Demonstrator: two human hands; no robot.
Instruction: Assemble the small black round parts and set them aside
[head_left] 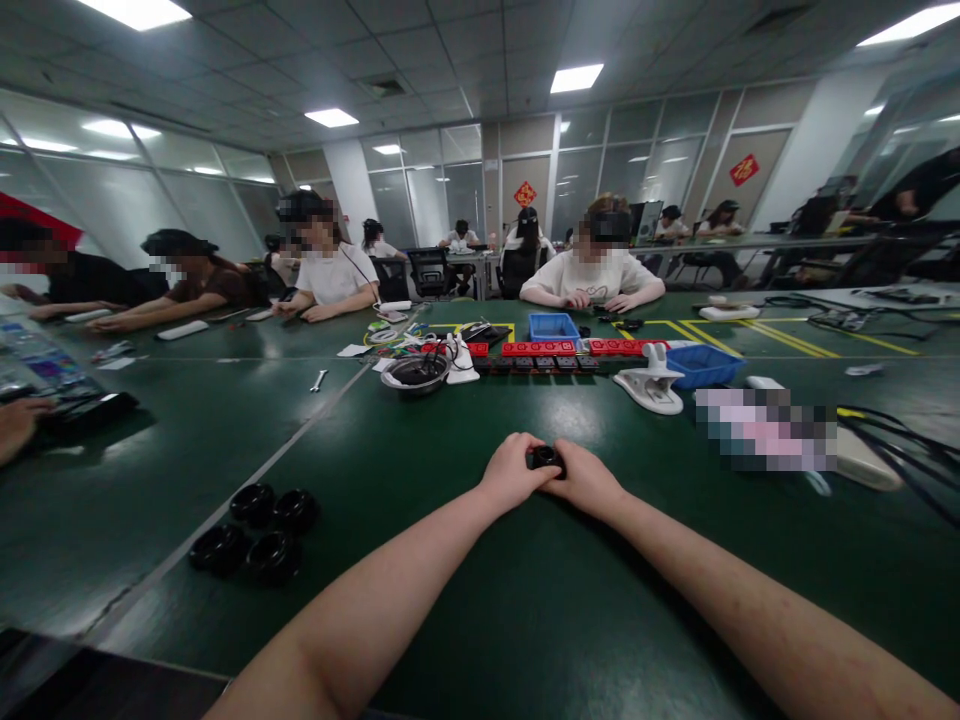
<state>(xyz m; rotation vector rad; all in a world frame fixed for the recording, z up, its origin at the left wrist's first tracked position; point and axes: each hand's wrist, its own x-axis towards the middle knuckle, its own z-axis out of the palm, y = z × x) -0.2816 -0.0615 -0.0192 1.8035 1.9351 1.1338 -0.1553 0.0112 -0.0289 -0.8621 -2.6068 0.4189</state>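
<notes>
Both my hands meet at the middle of the green table around a small black ring-shaped part (pixel 547 458). My left hand (pixel 516 468) closes on its left side, with the thumb along the near edge. From the right, my right hand (pixel 586 478) curls its fingers around the same part. The ring's round opening faces up, and its lower side is hidden by my fingers. Several similar black ring-shaped parts (pixel 271 556) sit grouped on the table to the left of my left forearm.
Beyond my hands lie a metal bowl (pixel 415 388), a row of red trays (pixel 538 349), a white clip-like stand (pixel 651 385) and a blue bin (pixel 703 366). A wrench (pixel 319 380) is at left. Black cables (pixel 900 440) run at right. Co-workers sit across the table.
</notes>
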